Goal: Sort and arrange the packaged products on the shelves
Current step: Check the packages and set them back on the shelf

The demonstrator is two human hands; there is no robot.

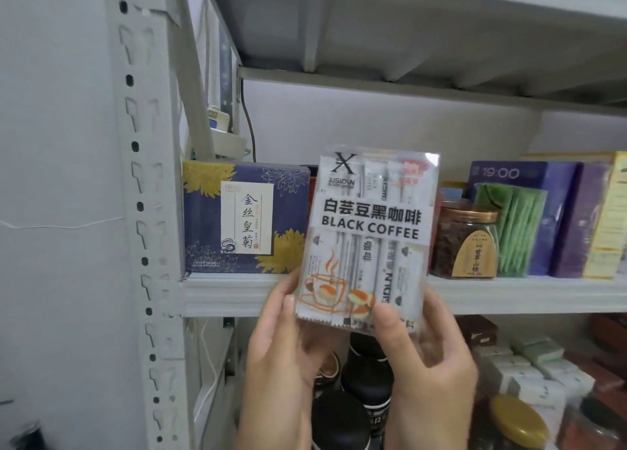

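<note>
A clear plastic box of black coffee sachets (pixel 369 226), labelled BLACK COFFEE, is held upright in front of the white shelf (pixel 230 293). My left hand (pixel 281 358) grips its lower left edge, thumb on the front. My right hand (pixel 431 371) grips its lower right corner, thumb across the front. On the shelf behind stand a dark blue box with yellow chrysanthemums (pixel 244 217) to the left and a jar with a gold lid (pixel 464 242) to the right.
Right of the jar are a pack of green sachets (pixel 512 229), a purple box marked 19:00 (pixel 522 185) and a yellow box (pixel 607 219). The lower shelf holds black bottles (pixel 366 375), small pale boxes (pixel 529 368) and a yellow lid (pixel 515 419). A perforated upright post (pixel 146 212) stands at the left.
</note>
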